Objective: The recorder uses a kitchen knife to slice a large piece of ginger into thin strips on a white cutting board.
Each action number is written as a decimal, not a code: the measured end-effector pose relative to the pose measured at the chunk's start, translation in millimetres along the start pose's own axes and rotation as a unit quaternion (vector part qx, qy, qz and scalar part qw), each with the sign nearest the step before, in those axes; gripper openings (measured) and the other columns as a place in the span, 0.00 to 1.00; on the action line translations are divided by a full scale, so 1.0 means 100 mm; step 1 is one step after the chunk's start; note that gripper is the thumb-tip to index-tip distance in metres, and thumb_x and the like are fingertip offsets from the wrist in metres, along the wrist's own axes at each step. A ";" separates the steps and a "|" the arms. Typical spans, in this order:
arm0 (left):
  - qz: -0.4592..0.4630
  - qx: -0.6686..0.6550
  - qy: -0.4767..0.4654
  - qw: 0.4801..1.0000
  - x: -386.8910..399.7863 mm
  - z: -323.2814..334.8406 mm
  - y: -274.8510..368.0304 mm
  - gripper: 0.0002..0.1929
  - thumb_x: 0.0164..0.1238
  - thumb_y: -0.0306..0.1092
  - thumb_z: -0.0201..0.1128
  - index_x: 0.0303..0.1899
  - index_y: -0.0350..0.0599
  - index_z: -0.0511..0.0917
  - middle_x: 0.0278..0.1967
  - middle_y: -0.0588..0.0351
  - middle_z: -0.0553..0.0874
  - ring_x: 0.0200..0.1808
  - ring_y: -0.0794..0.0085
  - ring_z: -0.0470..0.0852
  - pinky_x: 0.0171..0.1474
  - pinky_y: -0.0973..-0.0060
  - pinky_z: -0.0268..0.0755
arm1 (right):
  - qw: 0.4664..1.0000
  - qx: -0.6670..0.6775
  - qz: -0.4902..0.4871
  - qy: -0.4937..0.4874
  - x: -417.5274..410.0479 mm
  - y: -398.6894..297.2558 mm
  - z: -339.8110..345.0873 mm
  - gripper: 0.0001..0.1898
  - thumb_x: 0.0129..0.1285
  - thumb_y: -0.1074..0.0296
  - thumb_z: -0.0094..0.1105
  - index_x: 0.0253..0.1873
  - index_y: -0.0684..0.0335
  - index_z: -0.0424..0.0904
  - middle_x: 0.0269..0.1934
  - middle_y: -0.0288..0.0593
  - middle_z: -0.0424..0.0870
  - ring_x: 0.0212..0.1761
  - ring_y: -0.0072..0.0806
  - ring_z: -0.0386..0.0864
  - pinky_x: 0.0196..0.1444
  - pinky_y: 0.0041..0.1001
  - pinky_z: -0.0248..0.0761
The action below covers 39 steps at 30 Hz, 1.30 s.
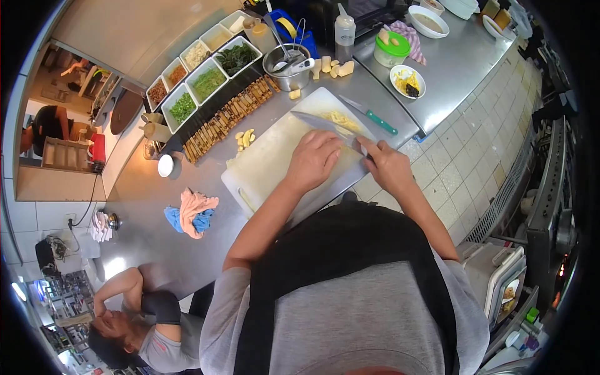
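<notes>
My right hand (388, 164) grips a large kitchen knife (323, 123) at its handle end, with the blade lying across a white plastic cutting board (267, 159). My left hand (316, 157) rests beside the blade with its fingertips bent at the knife's near side; whether it presses on the blade cannot be told. Thin pale yellow shreds (344, 119), which look like ginger, lie on the board just beyond the blade. A small knife with a green handle (382, 123) rests along the board's far right edge. Peeled pale pieces (346, 69) stand past the board's far end.
Left of the board are cloths (193, 213), a small white cup (165, 166) and a long row of browned sticks (225, 119). Trays of chopped greens (206, 84) stand behind. A steel pot (287, 70), squeeze bottle (344, 35) and green-lidded tub (392, 47) are farther back. Another person (154, 328) is at lower left.
</notes>
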<state>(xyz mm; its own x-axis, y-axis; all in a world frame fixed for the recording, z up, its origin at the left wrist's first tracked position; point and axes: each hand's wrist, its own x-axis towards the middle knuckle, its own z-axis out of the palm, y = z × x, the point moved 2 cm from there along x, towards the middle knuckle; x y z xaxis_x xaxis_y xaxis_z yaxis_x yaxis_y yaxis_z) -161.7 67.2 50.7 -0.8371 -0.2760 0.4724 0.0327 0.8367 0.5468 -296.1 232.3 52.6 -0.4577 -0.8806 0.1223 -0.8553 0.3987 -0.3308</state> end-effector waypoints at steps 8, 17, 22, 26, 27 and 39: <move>-0.014 0.042 -0.025 0.999 0.25 0.26 -0.10 0.10 0.64 0.32 0.65 0.44 0.42 0.84 0.46 0.52 0.84 0.52 0.55 0.80 0.59 0.61 0.71 | 0.989 0.038 -0.132 -0.055 0.16 0.30 0.00 0.26 0.60 0.64 0.66 0.65 0.48 0.73 0.36 0.45 0.80 0.33 0.44 0.84 0.33 0.41 0.79; -0.048 0.074 -0.028 0.996 1.15 0.24 -0.60 0.06 0.64 0.32 0.62 0.36 0.43 0.85 0.40 0.50 0.85 0.48 0.54 0.82 0.50 0.62 0.77 | 0.974 0.037 -0.224 -0.017 0.05 0.71 -0.07 0.27 0.57 0.62 0.66 0.63 0.43 0.75 0.30 0.40 0.74 0.27 0.38 0.81 0.30 0.36 0.76; -0.018 0.185 -0.095 0.978 1.79 0.75 -0.99 0.08 0.65 0.32 0.62 0.41 0.40 0.83 0.45 0.51 0.85 0.50 0.55 0.83 0.53 0.62 0.76 | 0.981 0.029 -0.188 -0.042 -0.26 1.00 -0.22 0.26 0.57 0.60 0.62 0.63 0.44 0.77 0.27 0.38 0.72 0.26 0.36 0.79 0.29 0.34 0.75; 0.018 0.300 -0.130 0.945 2.03 1.04 -1.06 0.11 0.63 0.33 0.61 0.46 0.43 0.80 0.43 0.53 0.82 0.52 0.59 0.80 0.54 0.64 0.77 | 0.987 0.025 -0.150 -0.047 -0.40 1.10 -0.26 0.25 0.57 0.59 0.59 0.63 0.44 0.78 0.25 0.37 0.71 0.25 0.35 0.79 0.29 0.34 0.74; 0.016 0.313 -0.115 0.943 2.03 1.09 -1.04 0.11 0.64 0.32 0.60 0.46 0.43 0.80 0.42 0.51 0.81 0.50 0.58 0.81 0.54 0.63 0.77 | 0.989 0.034 -0.132 -0.062 -0.44 1.09 -0.26 0.25 0.57 0.59 0.59 0.63 0.44 0.78 0.25 0.37 0.71 0.25 0.35 0.79 0.29 0.34 0.74; -0.302 -0.117 0.018 0.946 0.18 -0.05 -0.78 0.24 0.58 0.32 0.67 0.59 0.45 0.81 0.47 0.46 0.84 0.46 0.57 0.83 0.49 0.64 0.77 | 0.983 0.180 0.015 -0.032 -0.73 0.76 -0.32 0.21 0.61 0.67 0.61 0.61 0.51 0.77 0.28 0.46 0.80 0.28 0.42 0.82 0.32 0.35 0.75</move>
<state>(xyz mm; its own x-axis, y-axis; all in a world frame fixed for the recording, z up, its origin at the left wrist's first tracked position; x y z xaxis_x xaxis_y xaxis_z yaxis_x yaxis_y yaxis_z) -177.0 -5.4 19.8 -0.7228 -0.6896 0.0458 -0.3217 0.3944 0.8608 -336.1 335.0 48.6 -0.4561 -0.8884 0.0516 -0.6946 0.3192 -0.6447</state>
